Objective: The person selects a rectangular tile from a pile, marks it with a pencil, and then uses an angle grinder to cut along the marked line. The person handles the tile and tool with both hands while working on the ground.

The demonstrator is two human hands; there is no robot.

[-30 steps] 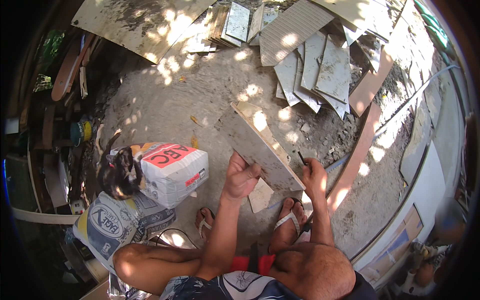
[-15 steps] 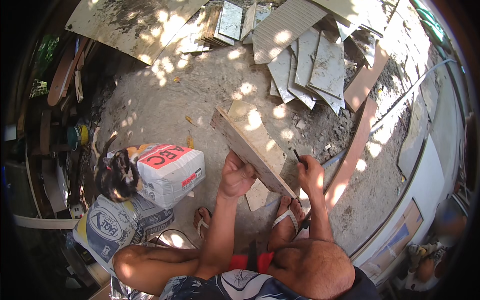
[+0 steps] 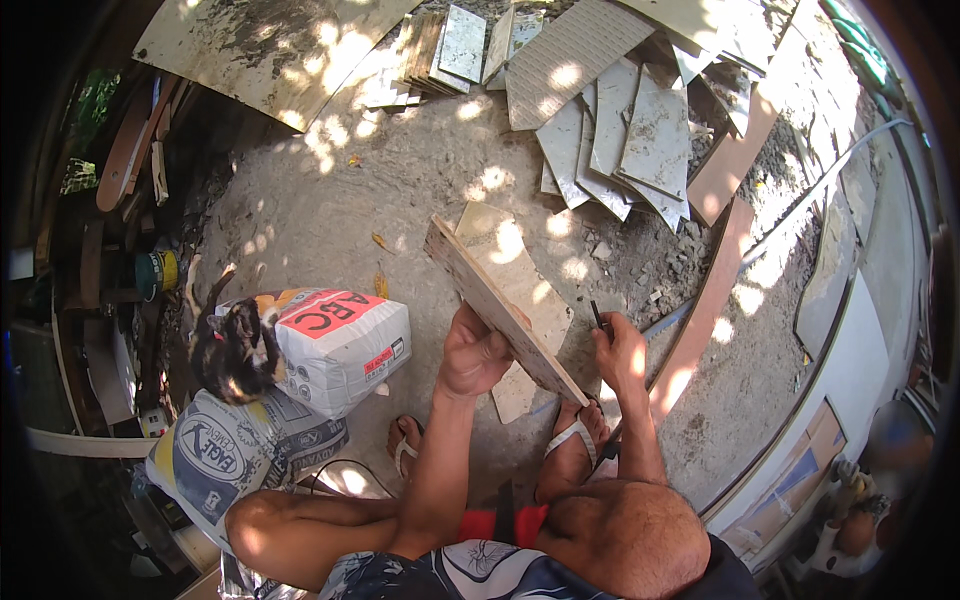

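Fingers of the left hand [image 3: 474, 355] clamp a tile [image 3: 465, 274] by its long edge, tilted above the ground [image 3: 330, 220]. Right hand [image 3: 621, 350] fingers closed round a thin dark stick [image 3: 596, 313], just clear of the tile's near corner. Bare ground ahead up to stacked tiles [image 3: 655, 140]; bag [image 3: 350, 350] bounds left, plank [image 3: 705, 310] right. Versus a second ago: tile turned steeper, near corner lower.
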